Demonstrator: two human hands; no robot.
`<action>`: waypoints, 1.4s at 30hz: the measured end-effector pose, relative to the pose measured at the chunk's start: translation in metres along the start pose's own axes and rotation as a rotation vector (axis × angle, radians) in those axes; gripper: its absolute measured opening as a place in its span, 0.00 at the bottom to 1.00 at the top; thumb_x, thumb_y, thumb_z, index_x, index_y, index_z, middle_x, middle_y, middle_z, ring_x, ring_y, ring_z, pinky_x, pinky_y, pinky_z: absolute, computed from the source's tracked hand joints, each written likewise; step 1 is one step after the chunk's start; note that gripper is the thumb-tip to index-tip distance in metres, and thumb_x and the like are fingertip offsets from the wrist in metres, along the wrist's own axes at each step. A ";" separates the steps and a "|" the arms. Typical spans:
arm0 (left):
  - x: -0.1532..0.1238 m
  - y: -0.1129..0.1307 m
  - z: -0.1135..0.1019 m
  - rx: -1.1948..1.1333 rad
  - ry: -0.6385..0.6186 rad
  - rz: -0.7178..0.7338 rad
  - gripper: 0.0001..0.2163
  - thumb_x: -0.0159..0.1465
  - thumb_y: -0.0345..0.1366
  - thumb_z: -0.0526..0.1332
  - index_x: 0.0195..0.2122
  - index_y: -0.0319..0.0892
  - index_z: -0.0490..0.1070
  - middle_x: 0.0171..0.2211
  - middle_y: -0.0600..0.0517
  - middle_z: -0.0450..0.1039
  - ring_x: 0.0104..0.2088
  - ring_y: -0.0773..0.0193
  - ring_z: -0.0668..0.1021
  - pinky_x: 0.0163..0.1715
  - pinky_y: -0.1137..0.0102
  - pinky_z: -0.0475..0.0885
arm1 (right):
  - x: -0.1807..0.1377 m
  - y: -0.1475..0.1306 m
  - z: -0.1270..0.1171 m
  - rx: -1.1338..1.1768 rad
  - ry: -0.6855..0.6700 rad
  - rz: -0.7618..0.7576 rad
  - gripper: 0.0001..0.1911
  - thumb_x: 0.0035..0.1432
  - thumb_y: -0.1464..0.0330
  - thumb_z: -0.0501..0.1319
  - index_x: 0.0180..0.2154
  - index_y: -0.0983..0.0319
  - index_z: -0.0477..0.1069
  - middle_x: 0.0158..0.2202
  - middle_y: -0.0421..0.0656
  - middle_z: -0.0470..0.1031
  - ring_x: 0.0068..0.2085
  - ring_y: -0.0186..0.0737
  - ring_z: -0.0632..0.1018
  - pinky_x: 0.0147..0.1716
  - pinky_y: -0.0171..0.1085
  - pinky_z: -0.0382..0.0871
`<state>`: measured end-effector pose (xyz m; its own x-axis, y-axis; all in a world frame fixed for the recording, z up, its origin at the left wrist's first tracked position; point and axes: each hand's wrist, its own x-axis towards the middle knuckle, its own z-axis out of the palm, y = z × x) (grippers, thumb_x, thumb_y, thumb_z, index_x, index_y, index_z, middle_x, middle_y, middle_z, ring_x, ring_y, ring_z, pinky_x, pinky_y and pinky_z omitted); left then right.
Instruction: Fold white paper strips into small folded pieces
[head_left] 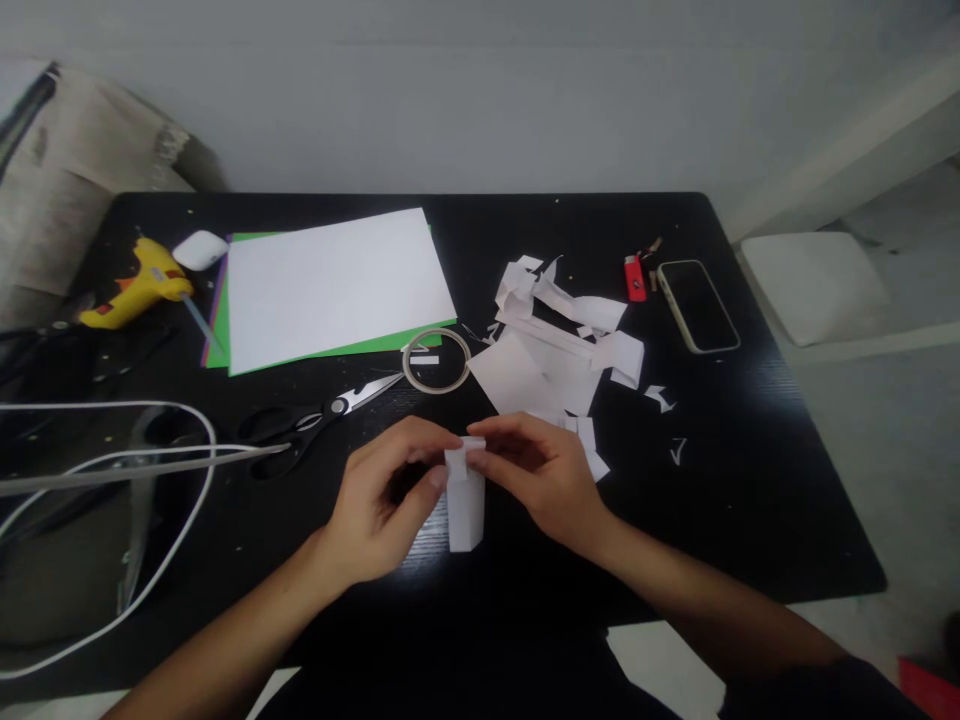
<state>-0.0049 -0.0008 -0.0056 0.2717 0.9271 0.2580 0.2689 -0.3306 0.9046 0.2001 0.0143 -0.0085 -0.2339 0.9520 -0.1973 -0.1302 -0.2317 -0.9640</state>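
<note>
Black table, both hands pinching folded paper box, scissors nearby

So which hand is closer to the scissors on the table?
The left. The left hand sits just right of the scissors, while the right hand is farther right, past the folded paper piece both hands hold.
</note>
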 end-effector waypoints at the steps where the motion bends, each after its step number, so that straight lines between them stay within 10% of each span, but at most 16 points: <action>1: -0.002 -0.001 0.002 -0.025 0.017 -0.023 0.12 0.68 0.26 0.63 0.52 0.44 0.73 0.41 0.51 0.79 0.36 0.67 0.80 0.36 0.74 0.78 | 0.000 0.000 0.000 -0.002 0.001 0.000 0.11 0.55 0.67 0.77 0.41 0.54 0.85 0.36 0.38 0.86 0.37 0.35 0.86 0.39 0.33 0.82; 10: -0.001 -0.006 0.011 0.049 0.106 -0.089 0.07 0.66 0.29 0.70 0.39 0.43 0.71 0.36 0.53 0.79 0.32 0.70 0.81 0.34 0.76 0.78 | -0.002 0.000 0.000 -0.021 0.057 -0.047 0.10 0.56 0.70 0.76 0.40 0.51 0.86 0.36 0.36 0.87 0.37 0.33 0.87 0.39 0.29 0.82; 42: -0.006 -0.003 0.014 0.188 0.130 -0.001 0.05 0.70 0.26 0.66 0.43 0.43 0.74 0.36 0.53 0.79 0.36 0.68 0.81 0.38 0.74 0.77 | -0.005 -0.003 0.005 -0.129 0.070 -0.090 0.05 0.59 0.69 0.75 0.38 0.52 0.87 0.38 0.39 0.89 0.39 0.42 0.88 0.44 0.41 0.86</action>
<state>0.0051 -0.0081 -0.0144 0.1531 0.9385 0.3094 0.4403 -0.3451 0.8289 0.1967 0.0091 -0.0036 -0.1583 0.9805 -0.1162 -0.0222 -0.1212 -0.9924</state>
